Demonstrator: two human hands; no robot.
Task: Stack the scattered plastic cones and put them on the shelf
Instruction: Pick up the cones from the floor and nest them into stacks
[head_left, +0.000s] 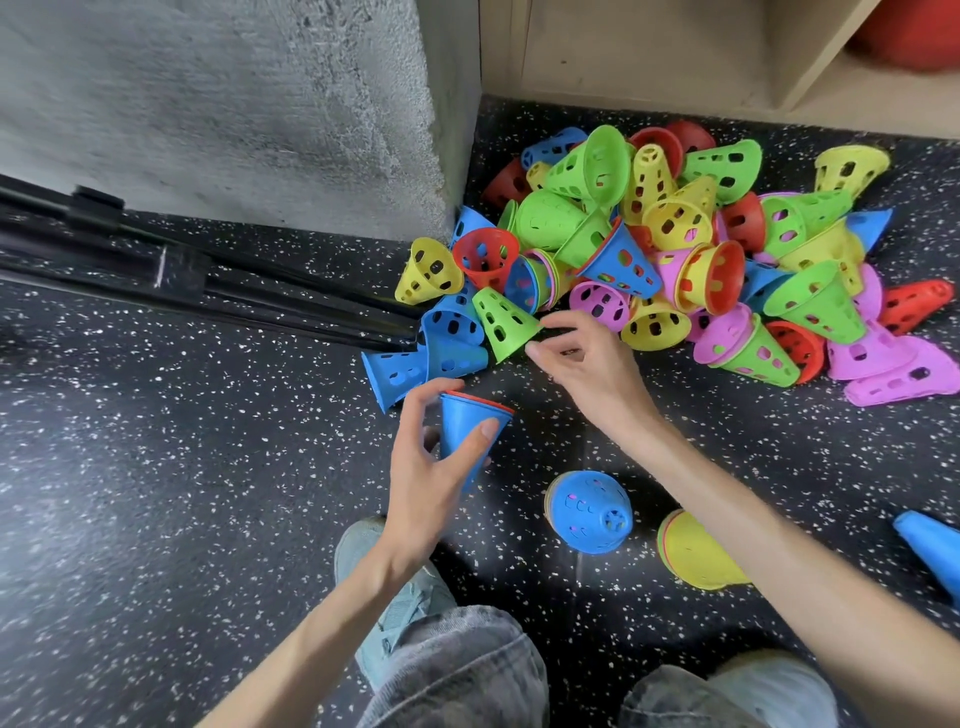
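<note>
Your left hand (434, 467) sat just below the middle of the frame, thumb and fingers closed around a blue cone (470, 441) held wide end up, with a red rim showing at its mouth where another cone was nested inside. Your right hand (582, 358) reached toward the centre with its fingers loosely spread and holding nothing, the fingertips just beside a green cone (501, 325) at the near edge of the pile of cones (675, 249), which filled the upper right of the frame on the speckled floor (156, 493). Below your right forearm lay a blue stack (589, 512) on its side and a yellow stack (696, 553) next to it. The wooden shelf (675, 52) stood along the top right edge, behind the pile.
</note>
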